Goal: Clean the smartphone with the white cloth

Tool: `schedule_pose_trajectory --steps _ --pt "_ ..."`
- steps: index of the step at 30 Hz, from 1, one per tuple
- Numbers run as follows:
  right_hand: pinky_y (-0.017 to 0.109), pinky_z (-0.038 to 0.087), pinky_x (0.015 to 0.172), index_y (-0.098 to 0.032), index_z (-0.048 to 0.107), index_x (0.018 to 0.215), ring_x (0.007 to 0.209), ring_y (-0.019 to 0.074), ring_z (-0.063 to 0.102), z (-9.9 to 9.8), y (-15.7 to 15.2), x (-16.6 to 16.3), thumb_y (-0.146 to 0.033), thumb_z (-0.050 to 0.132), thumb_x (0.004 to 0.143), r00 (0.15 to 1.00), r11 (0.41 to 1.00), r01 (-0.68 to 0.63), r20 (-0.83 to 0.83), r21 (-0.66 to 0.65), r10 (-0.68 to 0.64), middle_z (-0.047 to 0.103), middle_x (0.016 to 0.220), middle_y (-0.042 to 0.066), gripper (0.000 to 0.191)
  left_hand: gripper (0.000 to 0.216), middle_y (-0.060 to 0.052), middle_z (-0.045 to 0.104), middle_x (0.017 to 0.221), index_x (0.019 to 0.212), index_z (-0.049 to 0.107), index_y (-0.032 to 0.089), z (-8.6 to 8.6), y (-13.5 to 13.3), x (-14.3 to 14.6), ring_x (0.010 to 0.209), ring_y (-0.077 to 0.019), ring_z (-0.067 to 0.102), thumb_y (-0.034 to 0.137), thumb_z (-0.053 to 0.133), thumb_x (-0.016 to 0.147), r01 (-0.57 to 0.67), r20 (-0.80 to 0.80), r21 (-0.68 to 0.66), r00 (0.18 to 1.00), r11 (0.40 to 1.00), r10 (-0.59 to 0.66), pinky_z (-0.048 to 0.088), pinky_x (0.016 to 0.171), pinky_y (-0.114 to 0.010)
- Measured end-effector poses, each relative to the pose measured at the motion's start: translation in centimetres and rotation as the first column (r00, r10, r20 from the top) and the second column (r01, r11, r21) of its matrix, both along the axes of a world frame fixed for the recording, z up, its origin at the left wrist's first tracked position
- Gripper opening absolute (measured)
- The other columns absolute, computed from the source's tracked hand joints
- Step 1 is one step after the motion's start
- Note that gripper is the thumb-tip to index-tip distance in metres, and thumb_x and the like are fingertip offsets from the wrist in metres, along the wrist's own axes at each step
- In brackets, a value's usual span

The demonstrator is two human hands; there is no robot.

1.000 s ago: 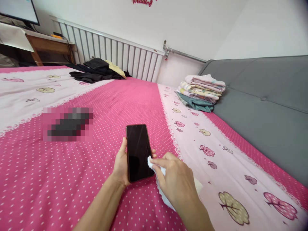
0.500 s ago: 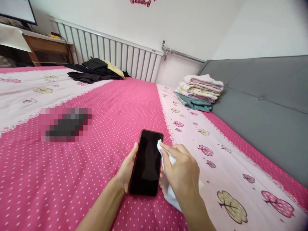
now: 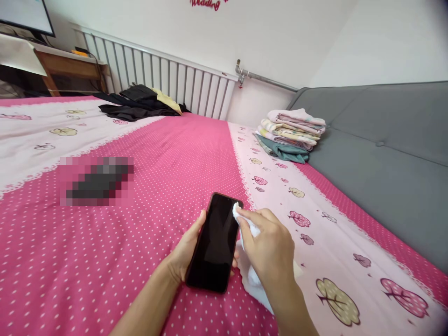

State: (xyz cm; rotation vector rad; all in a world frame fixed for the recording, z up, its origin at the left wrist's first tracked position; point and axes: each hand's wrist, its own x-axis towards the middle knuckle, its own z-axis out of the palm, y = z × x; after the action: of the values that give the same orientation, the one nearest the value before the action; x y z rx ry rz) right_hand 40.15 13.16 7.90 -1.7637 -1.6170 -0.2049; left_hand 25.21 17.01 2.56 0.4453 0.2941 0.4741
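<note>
A smartphone (image 3: 215, 247) with a dark screen and a reddish-brown edge lies in my left hand (image 3: 187, 247). The thumb runs along its left side, and fingertips show at its right edge. My right hand (image 3: 271, 245) pinches a white cloth (image 3: 257, 284). A bunched tip of the cloth touches the screen near the phone's upper right corner. The remainder hangs below my right hand, partly hidden by the hand and wrist. Both hands are above the pink dotted bedspread (image 3: 168, 186).
A blurred-out dark object (image 3: 100, 179) lies on the bed at left. Dark clothes (image 3: 140, 102) are heaped near the white radiator (image 3: 168, 70). Folded fabrics (image 3: 292, 133) are stacked beside the grey headboard (image 3: 378, 126). A desk (image 3: 70, 65) with a monitor (image 3: 26, 16) stands far left.
The phone has tilted slightly clockwise, its top shifting right and down a little. My right hand with the cloth has moved slightly right, the cloth tip staying near the phone's upper right corner.
</note>
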Motion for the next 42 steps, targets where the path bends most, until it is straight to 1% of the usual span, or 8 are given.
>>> schedule_pose_trajectory --steps 6,11,17,21,26,31,36,42 --pt "0.023 0.036 0.054 -0.032 0.073 0.091 0.065 0.0132 0.06 -0.2 -0.7 -0.6 -0.022 0.059 0.083 0.987 0.966 -0.154 0.002 -0.209 0.158 0.064 0.073 -0.002 0.019 0.069 -0.015 0.071 0.089 0.102 0.068 0.008 -0.4 0.7 -0.3 0.082 -0.0255 0.067 0.065 0.033 0.085 -0.129 0.092 -0.074 0.986 0.989 0.136 0.047 0.083 -0.04" --pt "0.024 0.035 0.055 -0.032 0.074 0.087 0.064 0.0145 0.06 0.3 -1.5 -1.1 -0.017 0.062 0.079 0.977 0.927 -0.198 0.008 -0.32 0.212 0.064 0.071 -0.002 0.021 0.065 -0.016 0.071 0.09 0.098 0.069 0.006 0.1 0.9 -0.3 0.084 -0.0242 0.067 0.06 0.034 0.087 -0.259 0.072 -0.106 0.961 0.96 0.267 0.046 0.085 -0.036" --pt "0.027 0.041 0.064 -0.034 0.075 0.086 0.075 0.0175 0.065 0.9 -2.3 -1.5 -0.016 0.065 0.075 0.956 0.847 -0.276 -0.035 -0.454 0.292 0.07 0.084 -0.002 0.023 0.082 -0.022 0.069 0.085 0.091 0.068 0.0 0.6 1.1 -0.5 0.077 -0.0276 0.066 0.068 0.024 0.084 -0.234 0.04 -0.044 0.971 0.971 0.236 0.049 0.078 -0.04" --pt "0.029 0.043 0.064 -0.034 0.076 0.082 0.071 0.0177 0.065 1.2 -2.8 -1.5 -0.018 0.068 0.072 0.938 0.795 -0.335 -0.095 -0.506 0.334 0.071 0.084 -0.002 0.021 0.081 -0.022 0.069 0.086 0.093 0.067 0.001 0.4 1.3 -0.9 0.078 -0.028 0.066 0.069 0.023 0.084 -0.277 0.019 -0.022 0.96 0.96 0.278 0.05 0.078 -0.041" --pt "0.028 0.044 0.06 -0.035 0.076 0.082 0.065 0.0166 0.064 1.2 -3.1 -1.6 -0.019 0.067 0.073 0.922 0.775 -0.378 -0.131 -0.506 0.364 0.071 0.078 -0.001 0.02 0.078 -0.022 0.069 0.084 0.091 0.067 0.003 0.5 1.3 -1.0 0.075 -0.0287 0.067 0.068 0.025 0.084 -0.303 0.021 -0.017 0.953 0.953 0.304 0.051 0.076 -0.043" --pt "0.026 0.046 0.062 -0.035 0.076 0.083 0.067 0.0145 0.064 0.7 -3.1 -2.5 -0.018 0.067 0.072 0.884 0.763 -0.463 -0.174 -0.451 0.434 0.07 0.08 -0.003 0.022 0.076 -0.021 0.069 0.082 0.09 0.067 0.003 0.8 1.0 -0.7 0.074 -0.0262 0.067 0.066 0.025 0.085 -0.317 0.034 -0.034 0.947 0.948 0.318 0.052 0.074 -0.039" --pt "0.025 0.043 0.056 -0.037 0.075 0.083 0.061 0.0132 0.062 -0.1 -3.0 -3.5 -0.019 0.067 0.074 0.891 0.817 -0.449 -0.122 -0.361 0.436 0.067 0.071 -0.003 0.022 0.074 -0.02 0.069 0.082 0.09 0.067 0.005 0.8 0.8 -0.4 0.076 -0.0262 0.067 0.066 0.025 0.085 -0.3 0.044 -0.073 0.952 0.951 0.303 0.051 0.075 -0.038" --pt "0.024 0.042 0.055 -0.035 0.075 0.087 0.063 0.0136 0.063 -0.4 -2.3 -3.7 -0.021 0.063 0.078 0.923 0.881 -0.384 -0.08 -0.276 0.377 0.066 0.072 -0.001 0.021 0.071 -0.018 0.07 0.089 0.103 0.065 0.005 1.0 0.9 -0.1 0.085 -0.0286 0.066 0.063 0.029 0.086 -0.332 0.023 -0.138 0.941 0.933 0.338 0.049 0.083 -0.042"
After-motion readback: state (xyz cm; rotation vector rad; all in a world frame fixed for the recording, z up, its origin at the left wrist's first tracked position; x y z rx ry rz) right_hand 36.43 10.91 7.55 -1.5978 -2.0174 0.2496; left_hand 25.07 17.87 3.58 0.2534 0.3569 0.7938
